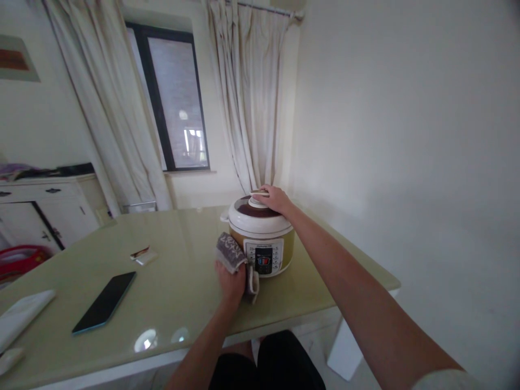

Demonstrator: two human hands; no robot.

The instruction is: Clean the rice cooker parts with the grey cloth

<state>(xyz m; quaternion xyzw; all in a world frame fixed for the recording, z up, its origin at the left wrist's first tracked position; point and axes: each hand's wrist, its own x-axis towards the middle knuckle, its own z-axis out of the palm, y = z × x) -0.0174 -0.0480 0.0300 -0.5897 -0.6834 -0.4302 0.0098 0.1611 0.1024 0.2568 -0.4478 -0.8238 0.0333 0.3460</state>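
A white and gold electric pressure cooker (262, 238) stands on the glossy beige table (170, 303), its control panel facing me. My right hand (275, 198) rests palm down on the cooker's lid, fingers laid over the knob on top. My left hand (231, 280) is closed on a grey patterned cloth (229, 251), pressing it against the cooker's left front side. A pale end of the cloth hangs beside the panel.
A dark phone (105, 301) lies on the table to the left, with a small wrapper (143, 254) beyond it and a white object (22, 317) at the left edge. A white cabinet (43, 214), curtains and a window stand behind. A wall is close on the right.
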